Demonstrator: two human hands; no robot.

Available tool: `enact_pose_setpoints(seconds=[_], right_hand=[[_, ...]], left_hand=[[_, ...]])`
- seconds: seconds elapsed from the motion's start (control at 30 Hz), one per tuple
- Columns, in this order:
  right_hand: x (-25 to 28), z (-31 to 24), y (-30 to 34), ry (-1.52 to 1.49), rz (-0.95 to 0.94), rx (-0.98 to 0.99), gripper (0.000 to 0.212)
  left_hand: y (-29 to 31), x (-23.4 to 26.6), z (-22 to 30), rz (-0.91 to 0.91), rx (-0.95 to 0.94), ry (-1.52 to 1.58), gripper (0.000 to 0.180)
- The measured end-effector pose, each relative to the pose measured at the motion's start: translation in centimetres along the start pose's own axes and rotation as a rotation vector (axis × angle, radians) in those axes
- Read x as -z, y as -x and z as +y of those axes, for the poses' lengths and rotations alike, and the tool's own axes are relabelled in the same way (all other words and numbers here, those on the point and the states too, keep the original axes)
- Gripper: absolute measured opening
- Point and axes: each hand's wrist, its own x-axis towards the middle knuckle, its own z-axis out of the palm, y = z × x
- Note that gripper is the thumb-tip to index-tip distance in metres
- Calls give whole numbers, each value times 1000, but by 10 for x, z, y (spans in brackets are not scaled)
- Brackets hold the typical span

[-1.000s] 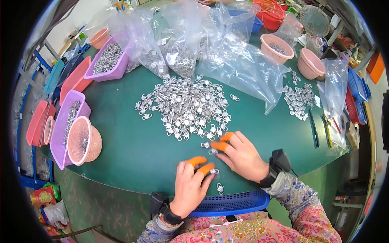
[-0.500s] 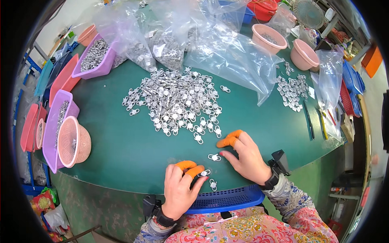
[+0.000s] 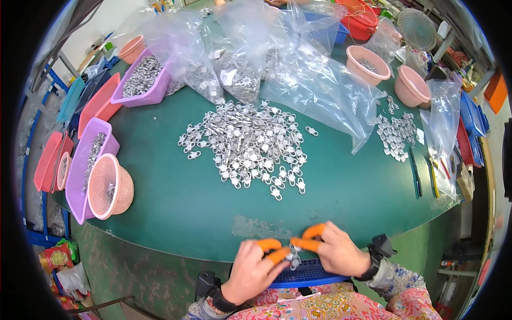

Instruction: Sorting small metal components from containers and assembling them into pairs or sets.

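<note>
My left hand [image 3: 256, 269] and my right hand [image 3: 337, 252] meet at the near edge of the table, with orange finger covers on some fingers. Between their fingertips is a small cluster of silver metal links [image 3: 294, 260], looped at the ends. The fingers of both hands are closed on it, partly hiding it; how many pieces it holds I cannot tell. A blue perforated basket [image 3: 320, 279] lies just below the hands, at the edge. Farther in, a heap of similar looped links [image 3: 250, 141] covers the middle of the green table [image 3: 165, 208].
At left are purple trays [image 3: 74, 186] and a pink mesh basket [image 3: 125, 194] holding metal parts. Clear plastic bags [image 3: 320, 85] lie behind the heap. Pink bowls [image 3: 413, 88], square metal pieces [image 3: 394, 136] and a pen [image 3: 415, 173] sit at right.
Both hands have drawn nearer to me and come together over the table's edge. The loose links that lay beside the hands are gone from the table there. The view has shifted slightly.
</note>
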Motion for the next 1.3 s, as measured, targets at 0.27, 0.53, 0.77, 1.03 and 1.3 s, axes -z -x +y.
enact_pose_setpoints(seconds=[0.27, 0.53, 0.77, 1.03, 1.3], right_hand=[[38, 20, -36, -30, 211, -28, 45], [8, 33, -51, 68, 151, 74, 43], [24, 30, -18, -184, 290, -109, 43], [26, 31, -8, -97, 344, -232, 42], [4, 19, -23, 49, 374, -182, 41]], left_hand=[[-24, 22, 4, 115, 89, 26, 28], [-30, -3, -12, -95, -28, -120, 47], [-12, 7, -4, 64, 97, 58, 37], [-20, 3, 5, 15, 144, -70, 50], [-19, -5, 0, 64, 113, -142, 47]])
